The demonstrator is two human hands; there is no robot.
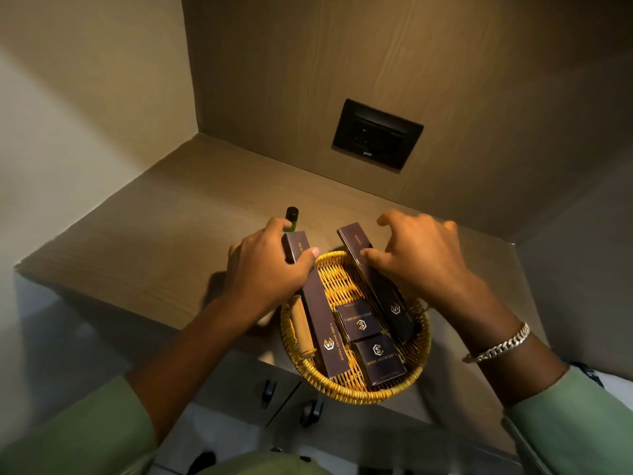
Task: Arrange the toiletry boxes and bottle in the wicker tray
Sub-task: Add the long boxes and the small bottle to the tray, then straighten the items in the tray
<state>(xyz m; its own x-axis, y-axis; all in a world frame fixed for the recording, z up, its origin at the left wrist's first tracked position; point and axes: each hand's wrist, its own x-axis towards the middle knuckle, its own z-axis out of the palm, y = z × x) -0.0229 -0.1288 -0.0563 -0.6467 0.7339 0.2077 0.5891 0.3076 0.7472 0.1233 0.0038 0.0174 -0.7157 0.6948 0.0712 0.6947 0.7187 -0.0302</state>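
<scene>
Wicker tray (356,389) holds four boxes; my left hand (270,269) grips one long box (320,317); my right hand (424,258), fingers spread, rests on another long box (394,303)

This looks like a hotel room. The dark boxes (330,341) in the basket (356,392) say "Hotel Grand". There is a wood shelf (164,234) and a black wall plug plate (376,134).

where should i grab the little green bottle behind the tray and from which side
Take the green bottle by its black cap and upper body, coming from above and behind. It stands upright on the counter just beyond the wicker tray. Its lower part is hidden behind the left hand and the long box that hand holds, so a low frontal approach looks blocked.
</scene>
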